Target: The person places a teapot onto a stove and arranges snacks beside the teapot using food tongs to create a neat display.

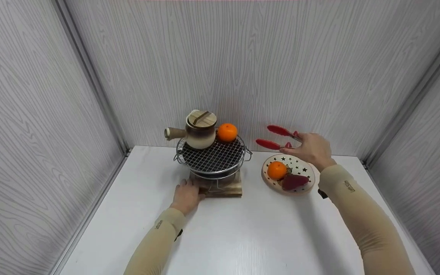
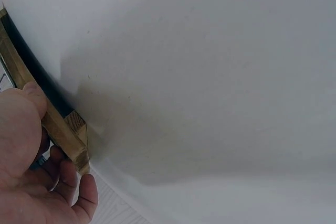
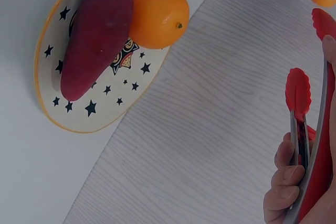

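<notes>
My left hand (image 1: 186, 196) grips the left end of the wooden base (image 1: 227, 190) under a small round grill; in the left wrist view the thumb lies along the board (image 2: 64, 139) and the fingers curl at its end. My right hand (image 1: 311, 149) holds red-tipped metal tongs (image 1: 279, 130) above the plate's far side. Their tips are spread, with nothing between them. On the star-patterned plate (image 1: 304, 162) lie an orange (image 1: 277, 170) and a purple sweet potato (image 1: 295, 182), touching in the right wrist view. Another orange (image 1: 227, 132) sits on the mesh (image 1: 216, 158).
A brown and cream side-handled pot (image 1: 201, 139) with a wooden lid (image 1: 202, 118) stands on the mesh, left of the orange. Wire handles stick out from the grill's sides. Pale wood-grain panels (image 1: 243, 57) enclose the white table (image 1: 239, 233) at the back and both sides.
</notes>
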### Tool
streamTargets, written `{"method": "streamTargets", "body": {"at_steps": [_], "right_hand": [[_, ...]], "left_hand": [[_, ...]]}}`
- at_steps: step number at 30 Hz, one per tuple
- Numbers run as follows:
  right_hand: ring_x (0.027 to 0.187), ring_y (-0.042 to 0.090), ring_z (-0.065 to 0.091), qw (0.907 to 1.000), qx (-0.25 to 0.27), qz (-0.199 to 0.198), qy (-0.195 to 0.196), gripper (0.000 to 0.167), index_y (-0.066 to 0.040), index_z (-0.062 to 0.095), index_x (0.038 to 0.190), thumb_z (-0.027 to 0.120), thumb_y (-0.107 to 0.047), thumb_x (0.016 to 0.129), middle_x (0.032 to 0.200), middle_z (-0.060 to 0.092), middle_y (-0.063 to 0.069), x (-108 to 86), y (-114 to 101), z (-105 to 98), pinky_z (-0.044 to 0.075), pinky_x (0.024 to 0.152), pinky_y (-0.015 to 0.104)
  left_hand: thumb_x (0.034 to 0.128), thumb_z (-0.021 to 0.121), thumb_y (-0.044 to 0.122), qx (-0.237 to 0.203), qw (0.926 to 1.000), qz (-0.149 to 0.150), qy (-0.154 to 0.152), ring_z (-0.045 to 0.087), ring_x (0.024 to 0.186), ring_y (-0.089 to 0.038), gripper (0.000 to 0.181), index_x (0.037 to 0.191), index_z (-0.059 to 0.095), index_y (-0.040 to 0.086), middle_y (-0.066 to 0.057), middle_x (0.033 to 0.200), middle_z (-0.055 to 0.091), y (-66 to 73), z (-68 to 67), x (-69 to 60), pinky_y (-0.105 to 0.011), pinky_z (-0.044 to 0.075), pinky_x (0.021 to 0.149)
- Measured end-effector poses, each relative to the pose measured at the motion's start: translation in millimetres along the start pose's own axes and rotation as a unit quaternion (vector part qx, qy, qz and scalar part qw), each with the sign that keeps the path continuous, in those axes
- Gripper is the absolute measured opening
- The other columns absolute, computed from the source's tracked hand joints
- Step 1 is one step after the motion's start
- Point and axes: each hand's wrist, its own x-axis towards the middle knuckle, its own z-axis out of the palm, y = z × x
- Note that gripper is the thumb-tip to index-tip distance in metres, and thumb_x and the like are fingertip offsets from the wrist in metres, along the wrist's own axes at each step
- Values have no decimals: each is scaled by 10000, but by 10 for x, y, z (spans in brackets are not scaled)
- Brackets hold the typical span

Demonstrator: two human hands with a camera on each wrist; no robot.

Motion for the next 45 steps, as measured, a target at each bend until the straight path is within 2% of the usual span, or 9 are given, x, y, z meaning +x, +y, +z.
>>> {"method": "streamTargets", "body": {"at_steps": [8, 15, 24, 32, 36, 41, 45], "right_hand": [[1258, 487, 725, 9999, -45, 62, -126, 1137, 1, 629, 1557, 762, -876, 845, 1487, 721, 271, -32, 88, 13, 629, 994, 627], [1224, 480, 737, 9998, -51, 157, -113, 1097, -5, 644, 1548, 765, -851, 860, 1459, 738, 269, -97, 193, 48, 639, 981, 619], [1221, 477, 730, 9994, -44, 268, -199, 1102, 6, 656, 1529, 778, -851, 847, 1426, 753, 275, -153, 309, 76, 630, 1001, 618], [1088, 413, 739, 9991, -58, 275, -319, 1061, -10, 685, 1506, 804, -827, 840, 1376, 782, 259, -196, 408, 125, 648, 937, 574], [1089, 423, 747, 9990, -62, 264, -351, 1059, -5, 693, 1495, 812, -826, 837, 1369, 784, 263, -221, 435, 139, 653, 915, 568], [1181, 480, 743, 9986, -100, 250, -456, 1091, -5, 680, 1509, 803, -849, 830, 1410, 758, 282, -250, 471, 150, 650, 943, 593], [1146, 456, 747, 9983, -137, 261, -509, 1076, -22, 687, 1510, 817, -840, 824, 1434, 750, 273, -266, 502, 170, 652, 824, 501]], "left_hand": [[971, 864, 411, -214, 9992, 101, 314, 629, 1090, -402, 556, 1280, 706, -23, -231, 1222, 716, -22, 35, 2, -602, 607, 916], [990, 853, 418, -119, 9997, 97, 171, 641, 1150, -420, 585, 1336, 697, -28, -242, 1280, 721, -21, 28, -6, -581, 611, 936], [977, 865, 424, -112, 9996, 104, 249, 650, 1138, -417, 613, 1346, 694, -35, -244, 1275, 727, -22, 28, 0, -580, 621, 931], [976, 868, 406, -116, 9990, 154, 394, 654, 1101, -407, 556, 1303, 710, -16, -228, 1230, 732, -19, 37, -14, -573, 623, 910], [983, 862, 405, -172, 9993, 131, 318, 644, 1114, -408, 561, 1310, 705, -23, -229, 1248, 725, -11, 15, -1, -577, 615, 929], [990, 853, 413, -125, 9995, 109, 253, 644, 1130, -412, 574, 1318, 700, -33, -236, 1268, 722, -13, 13, -10, -571, 617, 939], [983, 859, 430, 21, 9995, 136, 285, 650, 1136, -411, 604, 1335, 700, -34, -232, 1288, 727, -20, 11, -12, -565, 622, 922]]}}
